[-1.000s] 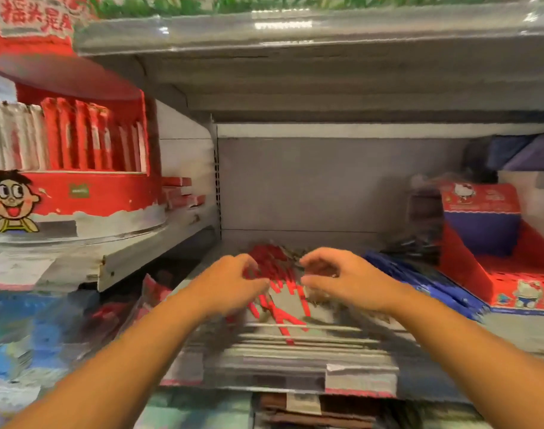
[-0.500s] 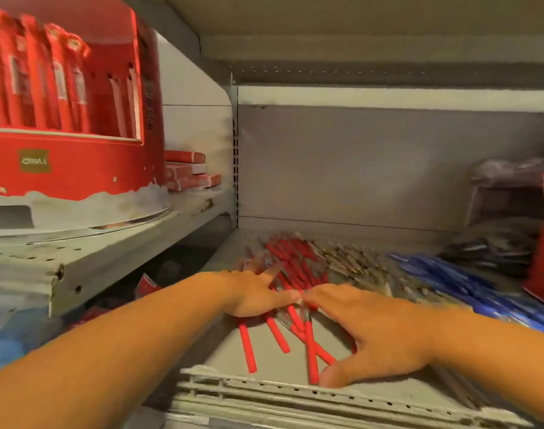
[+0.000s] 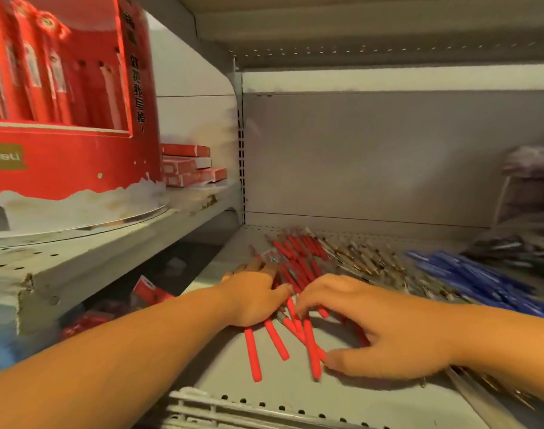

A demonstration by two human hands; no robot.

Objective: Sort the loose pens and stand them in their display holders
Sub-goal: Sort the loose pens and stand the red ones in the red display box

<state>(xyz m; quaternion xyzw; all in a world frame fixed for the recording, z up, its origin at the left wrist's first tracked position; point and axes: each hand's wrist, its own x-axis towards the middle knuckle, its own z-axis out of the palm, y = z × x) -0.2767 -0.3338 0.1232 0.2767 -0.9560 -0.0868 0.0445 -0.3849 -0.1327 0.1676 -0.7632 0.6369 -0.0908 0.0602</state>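
Observation:
A pile of loose red pens (image 3: 298, 257) lies on the grey shelf (image 3: 277, 390), and several of them fan out toward me (image 3: 252, 351). My left hand (image 3: 253, 294) rests palm down on the left side of the pile, fingers over the pens. My right hand (image 3: 382, 331) arches over the near ends, with its bent fingertips touching the red pens and its thumb against the end of one pen. To the right lie clear brownish pens (image 3: 366, 263) and then blue pens (image 3: 472, 275). A red display holder (image 3: 72, 168) with upright red pens stands on the higher shelf at left.
Small red boxes (image 3: 187, 165) are stacked behind the holder. Dark packets (image 3: 506, 246) and a blurred box sit at the far right. A ridged rail (image 3: 233, 410) runs along the shelf's front edge. The upper left shelf's edge (image 3: 109, 252) juts out beside my left arm.
The view has closed in on the shelf. My right hand's fingers have bent more over the red pens. My left hand stays on the pile.

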